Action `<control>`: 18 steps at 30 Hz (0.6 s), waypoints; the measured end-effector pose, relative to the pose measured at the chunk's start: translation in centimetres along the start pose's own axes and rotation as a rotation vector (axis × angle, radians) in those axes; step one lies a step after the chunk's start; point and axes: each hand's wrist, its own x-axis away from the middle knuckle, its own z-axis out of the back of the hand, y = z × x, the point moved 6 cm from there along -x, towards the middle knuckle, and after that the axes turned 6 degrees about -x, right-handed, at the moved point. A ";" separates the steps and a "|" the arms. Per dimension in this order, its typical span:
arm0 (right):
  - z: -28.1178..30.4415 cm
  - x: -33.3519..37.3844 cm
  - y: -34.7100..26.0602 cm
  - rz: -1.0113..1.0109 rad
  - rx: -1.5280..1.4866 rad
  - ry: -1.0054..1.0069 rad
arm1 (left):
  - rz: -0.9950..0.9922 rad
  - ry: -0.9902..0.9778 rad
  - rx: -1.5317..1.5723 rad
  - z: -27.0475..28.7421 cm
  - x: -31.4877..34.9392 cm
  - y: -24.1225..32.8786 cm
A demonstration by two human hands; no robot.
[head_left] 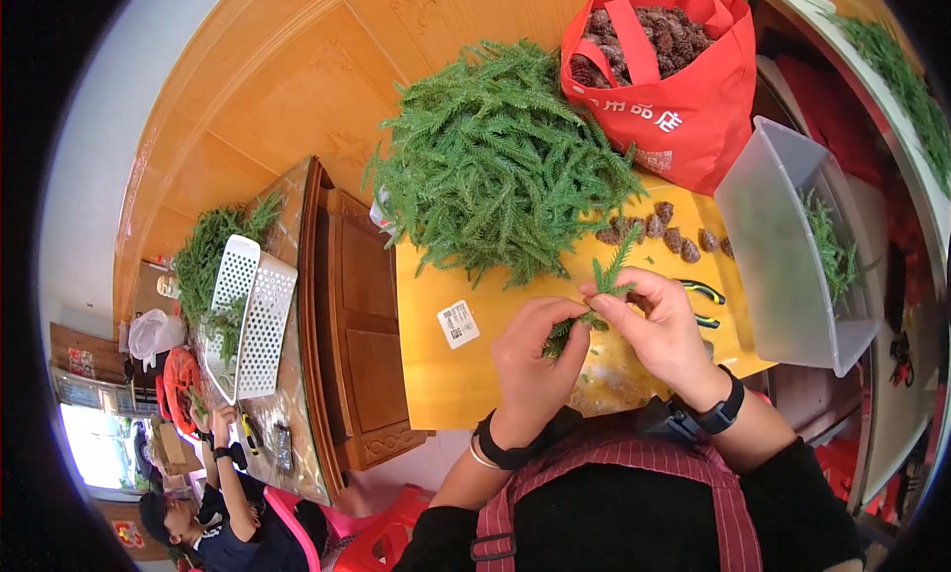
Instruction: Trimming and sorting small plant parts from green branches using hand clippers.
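Between my two hands, above the front of a yellow tabletop [431,379], is an artificial pine sprig [614,263]. My left hand [535,359] is closed around its lower part, with some green showing beneath the fingers. Thumb and fingertips of my right hand [654,329] pinch its stem; the exact contact is partly hidden. Just beyond the hands rises a big heap of green pine sprigs [495,166]. Several brown pine cones [654,223] lie behind my right hand. Beside that hand, pliers [705,295] with black and yellow handles rest on the table, partly covered.
A red bag [674,116] full of pine cones stands at the back right. Right of the table is a translucent bin [783,314] holding some greenery. A white label [458,324] lies left. On another table, a white perforated basket [265,324] stands near a seated co-worker [233,518].
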 end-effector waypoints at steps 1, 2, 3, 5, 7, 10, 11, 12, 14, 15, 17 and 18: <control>-0.1 0.0 0.1 0.001 -0.001 -0.001 | 0.056 -0.020 0.025 -0.1 0.0 -0.3; 0.0 -0.1 0.0 0.047 0.030 0.014 | 0.113 -0.042 0.053 -0.2 0.1 -0.7; 0.0 -0.1 -0.2 0.094 0.061 0.030 | 0.113 -0.043 0.054 -0.4 0.1 -0.9; 0.0 -0.1 -0.8 0.157 0.177 0.036 | 0.201 -0.055 0.160 -0.7 0.4 -1.8; -0.1 0.0 -1.4 0.219 0.290 0.040 | 0.255 -0.057 0.204 -0.8 0.6 -2.1; -0.2 0.0 -1.6 0.245 0.308 0.054 | 0.370 -0.085 0.345 -1.3 0.7 -2.5; -0.2 0.0 -1.8 0.283 0.350 0.066 | 0.431 -0.112 0.442 -1.6 0.9 -2.6; -0.3 0.1 -2.1 0.322 0.392 0.078 | 0.431 -0.112 0.442 -1.6 0.9 -2.6; -0.4 0.2 -2.7 0.398 0.551 0.072 | 0.535 -0.165 0.492 -2.0 1.2 -3.0; -0.6 0.4 -3.0 0.473 0.710 0.065 | 0.536 -0.166 0.491 -2.1 1.2 -3.1; -0.2 -0.2 -1.8 0.324 0.451 0.028 | 0.603 -0.149 0.631 -2.3 1.5 -3.5; -0.2 -0.6 -1.0 0.176 0.192 -0.010 | 0.603 -0.149 0.631 -2.3 1.6 -3.7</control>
